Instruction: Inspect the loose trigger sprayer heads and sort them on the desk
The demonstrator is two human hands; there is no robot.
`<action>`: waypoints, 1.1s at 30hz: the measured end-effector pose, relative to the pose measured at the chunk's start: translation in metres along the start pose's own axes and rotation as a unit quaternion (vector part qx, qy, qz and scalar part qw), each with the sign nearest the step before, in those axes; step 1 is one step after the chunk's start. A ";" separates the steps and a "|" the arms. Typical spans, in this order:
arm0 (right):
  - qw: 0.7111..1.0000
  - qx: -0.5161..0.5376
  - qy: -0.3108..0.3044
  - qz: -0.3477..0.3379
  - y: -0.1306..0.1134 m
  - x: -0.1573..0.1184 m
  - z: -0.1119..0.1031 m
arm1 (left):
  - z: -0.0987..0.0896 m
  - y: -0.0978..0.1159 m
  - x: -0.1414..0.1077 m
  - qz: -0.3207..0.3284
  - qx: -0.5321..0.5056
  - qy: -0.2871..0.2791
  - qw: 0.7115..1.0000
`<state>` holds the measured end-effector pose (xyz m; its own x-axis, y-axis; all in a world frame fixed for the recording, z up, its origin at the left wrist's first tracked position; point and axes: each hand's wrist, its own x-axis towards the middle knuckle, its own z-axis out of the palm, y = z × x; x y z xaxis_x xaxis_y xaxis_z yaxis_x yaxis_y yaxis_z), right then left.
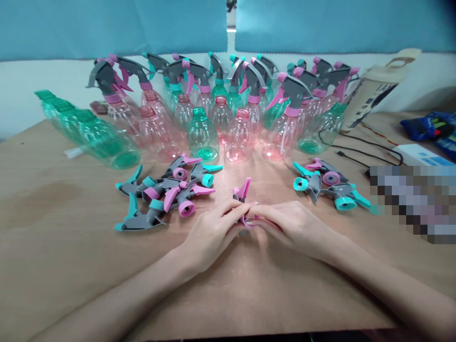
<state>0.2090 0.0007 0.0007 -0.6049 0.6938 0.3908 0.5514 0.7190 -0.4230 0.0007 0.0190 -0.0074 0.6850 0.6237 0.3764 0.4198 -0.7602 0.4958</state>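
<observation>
Both my hands meet near the middle of the table around a grey spray head with a pink trigger [242, 190]. My left hand [217, 228] is closed on its left side. From the right, the fingers of my right hand [290, 223] pinch at its pink collar [245, 221], which my fingertips partly cover. The pink trigger points up, away from me. Several loose spray heads [156, 209] with teal or pink parts lie to the left of my hands, and a smaller group [331, 178] lies to the right.
Behind my hands stand several clear pink and green bottles [204, 135], some with spray heads fitted. Green bottles [103, 142] lean at the left. A beige tumbler [374, 90], black cable [377, 142], white box [420, 154] and blue packet [431, 133] are at the right.
</observation>
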 end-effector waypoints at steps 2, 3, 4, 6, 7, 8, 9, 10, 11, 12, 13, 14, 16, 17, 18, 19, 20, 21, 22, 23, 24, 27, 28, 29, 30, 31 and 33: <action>1.000 0.012 -0.013 0.006 0.001 -0.001 -0.002 | -0.001 0.001 0.001 0.001 0.002 -0.008 1.000; 1.000 0.017 -0.023 0.011 0.001 -0.001 -0.003 | -0.001 0.002 0.001 0.001 0.001 -0.013 1.000; 0.999 0.021 -0.034 0.018 0.001 -0.001 -0.004 | -0.002 0.002 0.001 0.002 0.000 -0.018 1.000; 0.998 0.024 -0.048 0.030 0.001 -0.001 -0.006 | -0.002 0.003 0.002 0.003 -0.005 -0.025 1.000; 0.998 0.024 -0.051 0.034 0.001 -0.002 -0.007 | -0.002 0.003 0.002 0.004 -0.007 -0.026 1.000; 0.998 0.026 -0.051 0.035 0.001 -0.002 -0.008 | -0.002 0.003 0.002 0.006 -0.009 -0.025 1.000; 0.998 0.031 -0.050 0.034 0.001 -0.002 -0.008 | -0.001 0.003 0.002 0.008 -0.010 -0.024 1.000; 0.998 0.037 -0.048 0.030 0.000 -0.002 -0.007 | -0.001 0.003 0.002 0.009 -0.010 -0.024 1.000; 0.998 0.042 -0.042 0.025 0.000 -0.002 -0.007 | -0.001 0.003 0.002 0.010 -0.011 -0.023 1.000; 0.998 0.043 -0.034 0.021 0.000 -0.003 -0.006 | 0.000 0.003 0.002 0.011 -0.011 -0.023 1.000; 0.999 0.041 -0.024 0.017 -0.001 -0.003 -0.005 | 0.000 0.003 0.002 0.010 -0.012 -0.024 1.000; 0.999 0.037 -0.014 0.013 -0.001 -0.003 -0.004 | 0.000 0.003 0.002 0.009 -0.012 -0.025 1.000; 1.000 0.026 0.005 0.009 -0.002 -0.003 -0.002 | 0.000 0.003 0.001 0.005 -0.015 -0.026 1.000; 1.000 0.025 0.010 0.009 -0.002 -0.004 -0.002 | -0.001 0.003 0.001 0.003 -0.018 -0.027 0.999; 0.999 0.029 0.010 0.009 -0.001 -0.004 -0.003 | -0.001 0.003 0.001 0.000 -0.023 -0.027 0.999; 0.999 0.036 0.002 0.010 -0.001 -0.003 -0.003 | -0.001 0.003 0.002 -0.003 -0.029 -0.029 0.999; 0.999 0.045 -0.011 0.012 0.000 -0.003 -0.004 | -0.001 0.003 0.002 -0.005 -0.036 -0.030 0.999; 0.998 0.054 -0.027 0.016 0.001 -0.003 -0.006 | -0.002 0.003 0.002 -0.007 -0.043 -0.031 0.999; 0.997 0.063 -0.043 0.019 0.001 -0.003 -0.007 | -0.002 0.002 0.002 -0.007 -0.049 -0.032 0.998; 0.996 0.068 -0.054 0.021 0.002 -0.003 -0.008 | -0.002 0.002 0.002 -0.006 -0.054 -0.032 0.998; 0.996 0.069 -0.057 0.022 0.002 -0.003 -0.009 | -0.002 0.002 0.002 -0.005 -0.057 -0.033 0.998; 0.997 0.057 -0.054 0.024 0.002 -0.004 -0.011 | -0.001 0.001 0.002 -0.003 -0.065 -0.032 0.997; 0.997 0.050 -0.056 0.026 0.002 -0.005 -0.012 | -0.001 0.001 0.002 -0.002 -0.067 -0.032 0.997; 0.997 0.043 -0.059 0.029 0.002 -0.005 -0.012 | -0.001 0.001 0.002 -0.003 -0.069 -0.033 0.997; 0.997 0.037 -0.062 0.030 0.001 -0.005 -0.013 | -0.001 0.001 0.002 -0.003 -0.071 -0.035 0.997; 0.997 0.035 -0.064 0.030 0.001 -0.005 -0.013 | -0.001 0.001 0.003 -0.003 -0.073 -0.037 0.997; 0.997 0.036 -0.064 0.028 0.001 -0.005 -0.013 | -0.002 0.001 0.003 -0.005 -0.073 -0.041 0.997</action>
<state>0.2202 -0.0020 0.0092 -0.6449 0.7191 0.2590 0.5471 0.6709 -0.5006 0.0026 0.0203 -0.0042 0.7298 0.6096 0.3094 0.3399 -0.7162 0.6095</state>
